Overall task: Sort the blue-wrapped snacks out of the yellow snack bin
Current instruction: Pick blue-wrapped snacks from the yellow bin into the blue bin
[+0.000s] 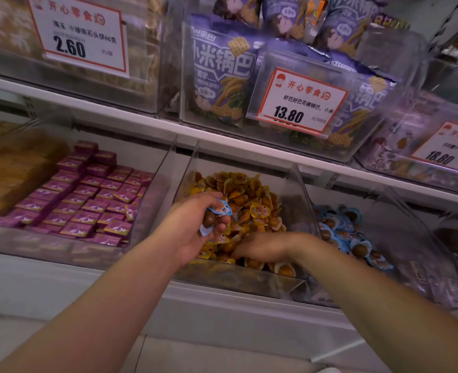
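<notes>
Our left hand (195, 224) sits over the yellow snack bin (238, 275), fingers curled round a few blue-wrapped snacks (214, 219) (small cups w/ a brown round inside). Just right of it and lower, our right hand (260, 249) digs into the yellow-wrapped snacks (249, 205); its fingertips are buried, so we can't tell if they grip anything. The blue ones look light, w/ a stiff cup and slick crinkly rim, so we'd pinch the cup body, not the foil edge. Right of the right hand, past a clear divider (300, 200), lies the blue snack bin (351, 232), approx. half full. Clear bins on white shop shelving (141, 122), price tags above.
</notes>
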